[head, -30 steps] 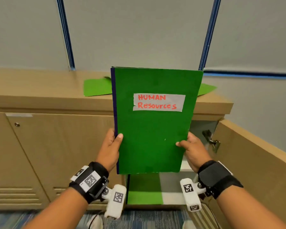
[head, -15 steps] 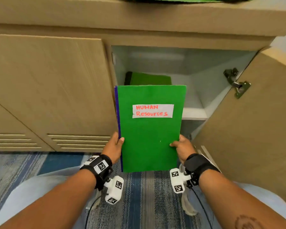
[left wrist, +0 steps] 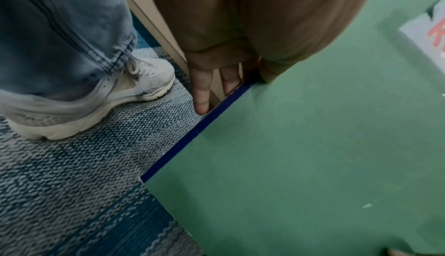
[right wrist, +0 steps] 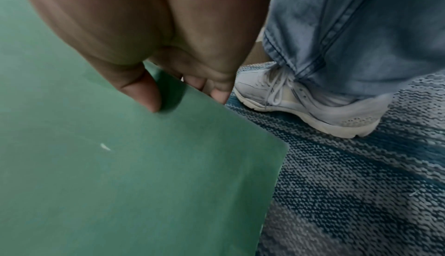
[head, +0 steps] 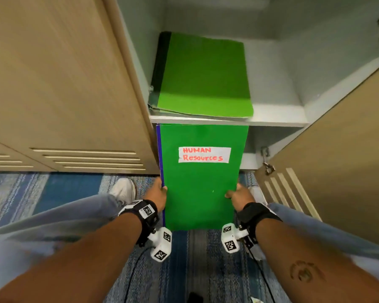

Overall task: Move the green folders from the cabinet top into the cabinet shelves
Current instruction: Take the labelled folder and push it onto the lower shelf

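I hold a green folder labelled "HUMAN Resources", with a blue spine on its left. Its far edge sits just under the front lip of the white cabinet shelf. My left hand grips the folder's left edge, thumb on top and fingers underneath, as the left wrist view shows on the folder. My right hand pinches the right edge, thumb on the green cover. A stack of green folders lies flat on the shelf above.
The cabinet's right door stands open beside my right arm. A closed door with vent slots is on the left. My white shoes and jeans stand on blue patterned carpet below the folder.
I have lowered the folder from in front of the cabinet top down to the lower opening, and my view has dropped and moved closer to the shelves.
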`<state>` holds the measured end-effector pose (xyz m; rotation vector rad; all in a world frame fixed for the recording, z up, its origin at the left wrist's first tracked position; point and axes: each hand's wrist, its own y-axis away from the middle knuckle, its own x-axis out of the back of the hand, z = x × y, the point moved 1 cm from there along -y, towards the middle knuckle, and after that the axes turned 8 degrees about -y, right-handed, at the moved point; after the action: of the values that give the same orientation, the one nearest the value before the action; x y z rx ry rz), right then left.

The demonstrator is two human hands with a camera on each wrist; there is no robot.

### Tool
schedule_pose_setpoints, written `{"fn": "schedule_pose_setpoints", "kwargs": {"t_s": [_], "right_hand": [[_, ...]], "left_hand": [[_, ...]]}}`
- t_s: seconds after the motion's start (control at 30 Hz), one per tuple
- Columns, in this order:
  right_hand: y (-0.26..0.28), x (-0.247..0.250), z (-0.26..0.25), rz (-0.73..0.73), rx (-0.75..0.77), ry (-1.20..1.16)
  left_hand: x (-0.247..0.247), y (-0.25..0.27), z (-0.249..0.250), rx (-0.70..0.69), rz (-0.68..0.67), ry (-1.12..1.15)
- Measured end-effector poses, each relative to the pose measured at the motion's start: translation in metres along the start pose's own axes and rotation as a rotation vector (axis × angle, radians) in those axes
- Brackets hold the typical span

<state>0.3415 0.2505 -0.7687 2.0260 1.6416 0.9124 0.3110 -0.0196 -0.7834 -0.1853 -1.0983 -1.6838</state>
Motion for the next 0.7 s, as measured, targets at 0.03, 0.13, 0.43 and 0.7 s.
{"fn": "schedule_pose_setpoints", "kwargs": {"t_s": [0.03, 0.13, 0.43, 0.7], "right_hand": [[-0.006, 0.0, 0.005, 0.004, -0.017, 0.017], [-0.028, -0.002, 0.024, -0.013, -0.057, 0.061], [-0.074, -0.014, 0.02, 0.048, 0.043, 0.102], [-0.067, -0.028, 0.012, -0.238, 0.192, 0.938]], "left_hand": [[-0.006, -0.005, -0.003, 0.009, 0.003, 0.009], [-0.021, -0.016, -0.006, 0.028, -0.043, 0.072], [-0.036, -0.058, -0.004, 0.161, -0.044, 0.134], [-0.042, -0.08, -0.014, 0.233, 0.037, 0.118]]}}
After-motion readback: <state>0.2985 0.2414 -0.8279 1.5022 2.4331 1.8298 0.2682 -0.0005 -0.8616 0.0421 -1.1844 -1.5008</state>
